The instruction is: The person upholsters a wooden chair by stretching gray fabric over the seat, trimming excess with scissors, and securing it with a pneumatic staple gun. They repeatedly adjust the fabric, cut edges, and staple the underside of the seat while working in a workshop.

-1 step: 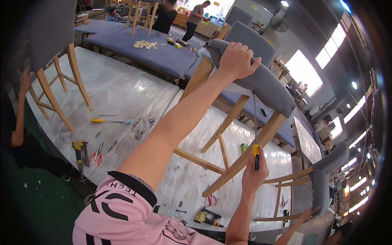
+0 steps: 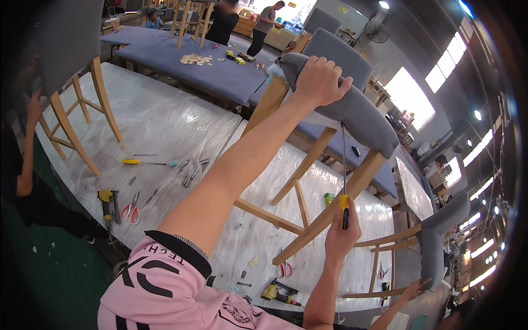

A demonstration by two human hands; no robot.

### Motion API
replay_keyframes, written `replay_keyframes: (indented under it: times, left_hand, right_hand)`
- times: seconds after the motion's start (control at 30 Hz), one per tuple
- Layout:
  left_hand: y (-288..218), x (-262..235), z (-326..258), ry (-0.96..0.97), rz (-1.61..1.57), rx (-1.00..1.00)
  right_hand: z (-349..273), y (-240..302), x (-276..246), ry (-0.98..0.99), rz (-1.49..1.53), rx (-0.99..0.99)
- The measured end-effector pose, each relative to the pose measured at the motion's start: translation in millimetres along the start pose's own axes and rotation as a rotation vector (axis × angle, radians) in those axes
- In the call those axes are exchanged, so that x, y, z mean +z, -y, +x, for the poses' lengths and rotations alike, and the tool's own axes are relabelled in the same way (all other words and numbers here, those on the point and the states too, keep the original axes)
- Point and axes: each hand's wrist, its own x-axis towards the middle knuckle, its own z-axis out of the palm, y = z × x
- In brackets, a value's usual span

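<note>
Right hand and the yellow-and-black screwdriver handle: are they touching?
Touching. The head view shows the right hand gripping the screwdriver handle between thumb and fingers.

Heap of pale pieces (image 2: 196, 59) on a blue-topped table (image 2: 231, 81), red-handled scissors (image 2: 132, 205), round fan (image 2: 377, 34)

You wear a pink top (image 2: 212, 301) whose short left sleeve (image 2: 165, 257) ends in a black cuff (image 2: 202, 265), with grey stitching along its edge. Bold black lettering (image 2: 155, 281) crosses your sleeve, black stripes (image 2: 122, 323) run below it, and a black line drawing (image 2: 240, 313) marks the front. Your hands (image 2: 319, 82) are bare.
</note>
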Motion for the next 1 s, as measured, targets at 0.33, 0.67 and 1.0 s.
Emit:
replay_keyframes:
  times: [0.33, 0.67, 1.0]
  left_hand:
    - [-1, -3, 7, -0.001, 0.064, 0.003]
    - [-19, -25, 10, 0.148, 0.046, -0.026]
    - [-10, -25, 9, 0.013, 0.032, -0.002]
  right_hand:
    - [11, 12, -11, 0.021, -0.115, -0.039]
    - [146, 94, -127, 0.337, -0.53, -0.275]
    - [117, 85, -106, 0.349, -0.522, -0.129]
